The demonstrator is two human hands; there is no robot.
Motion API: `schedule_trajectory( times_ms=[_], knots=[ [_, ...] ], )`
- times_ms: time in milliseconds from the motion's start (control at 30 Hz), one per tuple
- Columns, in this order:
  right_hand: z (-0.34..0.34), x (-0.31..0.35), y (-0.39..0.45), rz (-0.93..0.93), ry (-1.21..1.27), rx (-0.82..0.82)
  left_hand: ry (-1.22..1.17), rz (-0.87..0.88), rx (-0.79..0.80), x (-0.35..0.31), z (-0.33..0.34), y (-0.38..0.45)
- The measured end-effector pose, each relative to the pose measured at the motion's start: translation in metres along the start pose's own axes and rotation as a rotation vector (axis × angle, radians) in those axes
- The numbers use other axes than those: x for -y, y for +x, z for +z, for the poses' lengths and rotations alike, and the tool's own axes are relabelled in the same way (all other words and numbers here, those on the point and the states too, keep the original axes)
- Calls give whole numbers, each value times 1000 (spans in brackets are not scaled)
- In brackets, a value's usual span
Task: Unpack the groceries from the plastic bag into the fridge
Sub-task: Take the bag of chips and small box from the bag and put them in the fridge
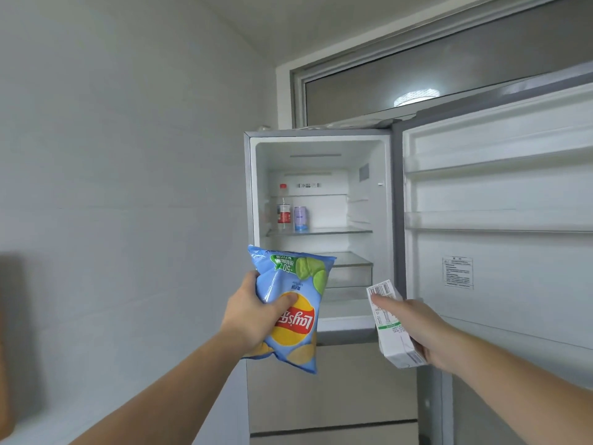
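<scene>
A: Two items are up at once. The chips (290, 308) sit in the left hand (253, 311), thumb across the front and fingers curled behind, bag upside down, long axis upright, just below the fridge (317, 175) opening.

B: And the carton (393, 326)?

A: The right hand (426, 329) is wrapped round it, long axis pointing up and in toward the fridge, right of the chips and beside the open door (497, 220).

B: Which goes first?

A: I judge the chips: that hand is nearer the shelf (321, 231), which lies ahead and above it. A bottle (283, 210) and can (301, 219) stand at its left end.
</scene>
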State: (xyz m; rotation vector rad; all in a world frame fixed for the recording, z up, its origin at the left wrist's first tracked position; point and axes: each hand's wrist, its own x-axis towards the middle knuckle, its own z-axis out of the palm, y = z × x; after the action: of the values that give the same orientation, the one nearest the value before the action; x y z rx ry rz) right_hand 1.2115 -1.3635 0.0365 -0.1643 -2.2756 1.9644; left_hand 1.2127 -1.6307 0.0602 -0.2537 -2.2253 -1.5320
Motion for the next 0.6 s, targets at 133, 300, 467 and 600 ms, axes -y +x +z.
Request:
schedule_trajectory(
  times_ms=[133, 300, 467, 600],
  knots=[
    [0, -6, 69, 10, 0, 46, 49, -13, -30, 9, 28, 55],
    [-2, -10, 137, 7, 4, 77, 79, -4, -66, 20, 56, 116],
    [4, -9, 196, 8, -21, 95, 96, 22, -68, 30, 70, 174],
    [18, 0, 239, -4, -6, 101, 101, 79, -70, 38, 72, 225]
  ],
)
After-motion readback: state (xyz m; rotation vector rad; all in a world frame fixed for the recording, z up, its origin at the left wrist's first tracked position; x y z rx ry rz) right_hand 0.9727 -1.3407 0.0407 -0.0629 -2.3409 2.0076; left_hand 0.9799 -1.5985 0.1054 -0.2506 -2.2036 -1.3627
